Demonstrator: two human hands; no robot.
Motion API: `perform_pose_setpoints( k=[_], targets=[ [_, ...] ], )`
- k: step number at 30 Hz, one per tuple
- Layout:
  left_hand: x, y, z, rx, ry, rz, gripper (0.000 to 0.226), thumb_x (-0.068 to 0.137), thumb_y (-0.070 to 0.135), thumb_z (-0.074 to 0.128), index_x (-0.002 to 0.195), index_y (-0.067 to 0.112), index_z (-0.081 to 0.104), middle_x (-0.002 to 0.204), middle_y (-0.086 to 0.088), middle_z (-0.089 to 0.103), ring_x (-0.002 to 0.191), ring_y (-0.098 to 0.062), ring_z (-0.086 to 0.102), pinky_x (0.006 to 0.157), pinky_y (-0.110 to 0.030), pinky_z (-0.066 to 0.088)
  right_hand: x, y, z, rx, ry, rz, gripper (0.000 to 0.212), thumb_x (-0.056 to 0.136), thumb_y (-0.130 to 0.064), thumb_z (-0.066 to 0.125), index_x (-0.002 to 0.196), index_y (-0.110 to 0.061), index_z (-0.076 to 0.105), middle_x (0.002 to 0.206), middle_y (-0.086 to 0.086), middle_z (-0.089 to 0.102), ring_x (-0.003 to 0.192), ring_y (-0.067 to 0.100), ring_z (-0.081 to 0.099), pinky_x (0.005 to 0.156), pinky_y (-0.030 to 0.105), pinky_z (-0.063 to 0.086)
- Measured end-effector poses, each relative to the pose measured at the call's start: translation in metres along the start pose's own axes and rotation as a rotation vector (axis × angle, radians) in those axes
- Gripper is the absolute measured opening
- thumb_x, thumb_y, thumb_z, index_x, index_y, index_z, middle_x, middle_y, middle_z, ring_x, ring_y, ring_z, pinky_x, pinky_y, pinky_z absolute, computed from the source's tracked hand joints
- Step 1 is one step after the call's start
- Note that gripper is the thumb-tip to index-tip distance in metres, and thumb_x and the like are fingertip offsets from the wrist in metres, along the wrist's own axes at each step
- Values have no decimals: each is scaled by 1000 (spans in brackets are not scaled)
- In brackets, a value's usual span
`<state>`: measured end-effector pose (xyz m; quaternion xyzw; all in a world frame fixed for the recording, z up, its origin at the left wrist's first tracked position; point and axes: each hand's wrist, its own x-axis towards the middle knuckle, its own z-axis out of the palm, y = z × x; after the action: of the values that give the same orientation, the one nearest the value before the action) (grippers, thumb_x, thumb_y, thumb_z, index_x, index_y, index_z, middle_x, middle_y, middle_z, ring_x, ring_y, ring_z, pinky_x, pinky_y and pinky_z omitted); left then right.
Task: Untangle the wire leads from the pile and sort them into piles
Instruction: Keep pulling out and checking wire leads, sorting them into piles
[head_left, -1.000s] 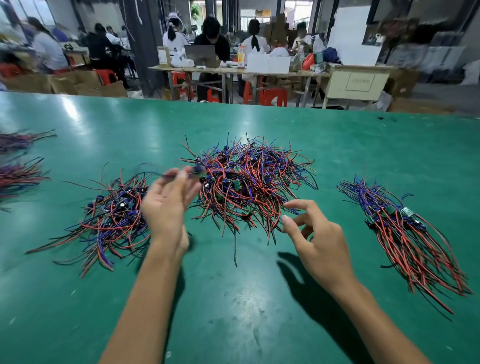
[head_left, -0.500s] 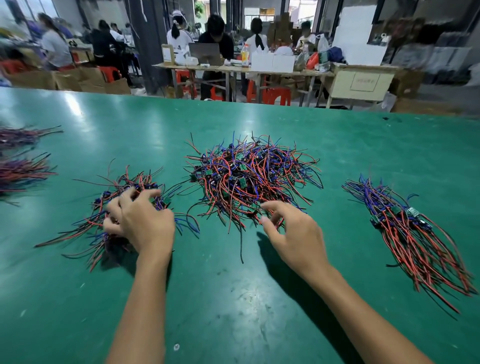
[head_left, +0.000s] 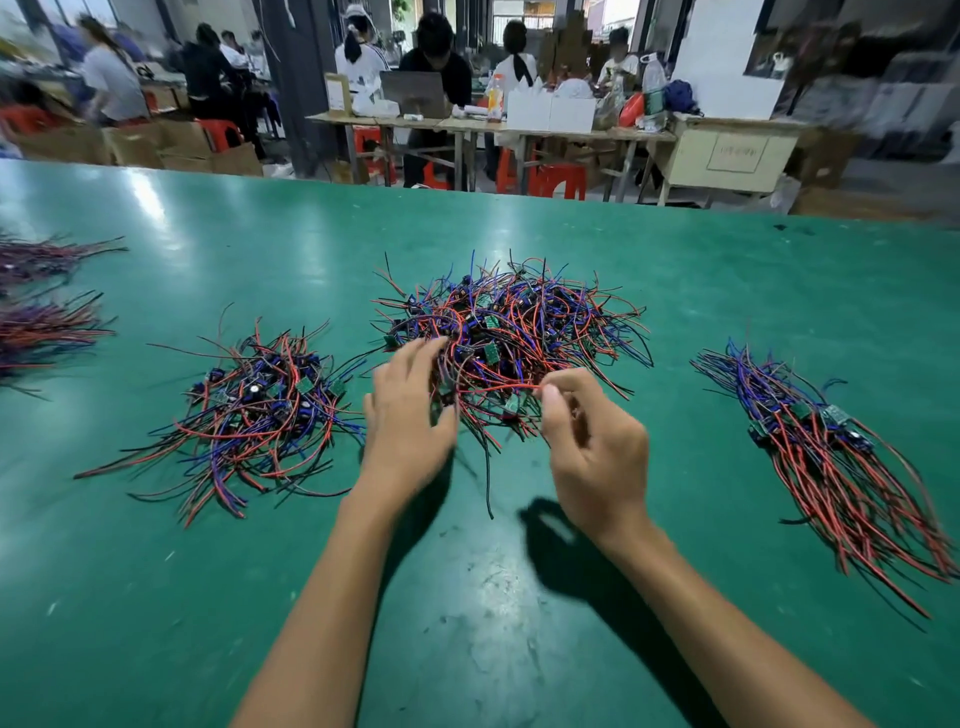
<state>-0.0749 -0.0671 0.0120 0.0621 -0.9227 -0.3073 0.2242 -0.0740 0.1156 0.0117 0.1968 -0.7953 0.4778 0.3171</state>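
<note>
I see right hand pinching a red lead running left into the pile; left hand open beside it.

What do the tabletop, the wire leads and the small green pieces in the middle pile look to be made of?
Tabletop: likely a green rubber or vinyl mat; smooth, semi-gloss, with soft glare and scuffs.
Wire leads: thin flexible wire in red, blue and black insulation, probably plastic; they curl and bend freely.
Green pieces: seemingly small circuit boards; flat, rectangular, matte green. Too small to be sure.
</note>
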Motion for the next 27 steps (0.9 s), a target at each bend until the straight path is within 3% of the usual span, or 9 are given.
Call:
perform_pose_setpoints(
  k=[2,5,7,10,12,18,22,25,27],
  targets=[
    [-1,6,2,-51,-67,141,51,90,23,72,136,38,57,151,14,43,136,-13,31,98,-31,20,0,-3,-15,224,33,77,15,101,-32,50,93,-27,61,69,-5,63,52,13,49,51,32,41],
    [-6,14,8,-81,-33,268,15,86,41,75,101,41,74,124,28,62,127,-6,40,83,-30,14,7,-4,-33,452,124,242,15,102,-25,49,91,-21,59,72,6,66,46,14,44,43,26,35],
    [-8,19,8,-94,10,289,22,78,55,77,96,42,74,107,32,67,118,-2,43,82,-32,14,15,0,-40,540,202,351,16,102,-18,47,89,-15,56,75,13,64,45,8,46,40,19,33],
    [-9,23,3,-126,12,334,41,66,65,79,100,43,73,90,34,69,110,2,43,89,-27,15,23,8,-46,587,266,543,24,106,-15,44,85,-17,56,65,2,65,41,9,43,38,20,30],
    [-10,26,0,-164,-31,361,45,62,64,81,102,43,73,90,33,69,109,2,44,93,-22,14,25,13,-50,598,289,661,25,105,-19,44,83,-19,57,59,-4,65,38,9,39,39,20,29],
    [-16,44,1,-158,-124,459,31,69,40,89,96,34,76,96,21,69,99,-3,53,81,-35,20,33,17,-58,659,303,773,24,103,-25,47,84,-21,61,59,-4,65,40,9,40,40,19,32],
    [-23,61,4,-390,-81,340,25,78,27,86,101,24,78,100,17,74,98,0,65,93,-30,33,32,19,-66,825,46,829,36,103,-40,37,106,-19,66,71,0,70,49,12,48,47,23,36],
    [-27,72,1,-594,-90,276,21,83,18,83,104,17,79,93,8,78,88,-6,71,87,-23,51,29,16,-65,976,-222,900,55,79,-25,53,133,-13,56,91,5,74,60,14,54,57,27,41],
    [-29,77,1,-714,-112,235,19,85,12,79,104,14,78,93,3,78,83,-7,71,82,-20,54,26,11,-62,1166,-337,947,64,72,-13,61,134,-10,49,103,3,75,69,13,61,61,25,51]
  ],
)
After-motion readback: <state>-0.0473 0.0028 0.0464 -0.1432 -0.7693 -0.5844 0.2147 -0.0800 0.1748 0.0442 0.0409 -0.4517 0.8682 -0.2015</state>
